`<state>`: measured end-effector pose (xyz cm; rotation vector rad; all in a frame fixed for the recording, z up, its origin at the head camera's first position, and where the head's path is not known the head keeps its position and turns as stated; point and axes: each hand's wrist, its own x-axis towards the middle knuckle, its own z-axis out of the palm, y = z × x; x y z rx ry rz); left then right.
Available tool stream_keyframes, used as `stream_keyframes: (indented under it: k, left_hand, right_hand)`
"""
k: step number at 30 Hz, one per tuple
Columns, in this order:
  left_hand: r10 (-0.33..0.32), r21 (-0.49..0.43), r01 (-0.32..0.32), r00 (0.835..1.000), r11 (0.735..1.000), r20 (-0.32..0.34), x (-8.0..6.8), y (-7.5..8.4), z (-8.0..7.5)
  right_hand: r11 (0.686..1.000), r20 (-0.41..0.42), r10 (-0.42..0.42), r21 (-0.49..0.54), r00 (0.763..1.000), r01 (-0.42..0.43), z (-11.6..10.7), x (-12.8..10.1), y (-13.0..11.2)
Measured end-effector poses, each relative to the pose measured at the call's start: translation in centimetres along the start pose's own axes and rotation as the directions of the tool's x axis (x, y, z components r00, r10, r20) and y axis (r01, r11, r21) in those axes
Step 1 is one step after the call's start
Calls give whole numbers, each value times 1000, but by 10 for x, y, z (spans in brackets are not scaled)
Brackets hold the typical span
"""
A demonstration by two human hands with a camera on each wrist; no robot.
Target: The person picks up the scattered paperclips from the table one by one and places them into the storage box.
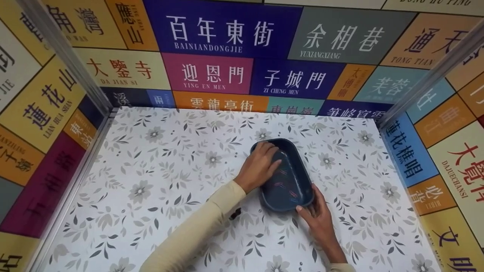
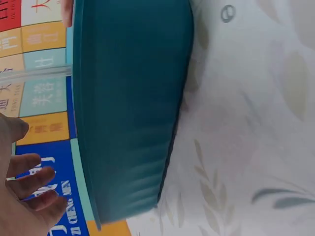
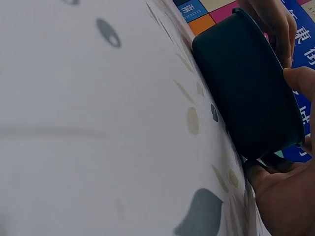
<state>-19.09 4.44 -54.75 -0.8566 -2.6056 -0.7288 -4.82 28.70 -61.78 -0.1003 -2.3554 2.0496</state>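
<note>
Dark tray [image 1: 291, 189] | left hand [image 1: 259, 166] grip open inside | right hand [image 1: 317, 215] grip pinches near rim | floral table [image 1: 151, 181] open around

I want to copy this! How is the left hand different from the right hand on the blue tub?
The left hand reaches over the far rim and into the dark blue tub, while the right hand stays outside, at the near corner. The left hand lies across the top edge; the right hand's thumb presses the rim from the near side. The left arm's cream sleeve shows far more than the right's. Both hands touch the tub, which sits on the flowered table.
</note>
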Motion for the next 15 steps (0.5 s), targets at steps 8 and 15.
stream_keyframes:
  k: [8,15]
  left_hand:
    - [-88,5,88,996,996,34,-30,-11,-18]
    - [-186,-23,190,976,982,112,-59,-21,-30]
  right_hand:
    - [981,32,-66,-182,997,71,-6,-2,-4]
    - [894,74,-115,-427,991,136,-13,4,-20]
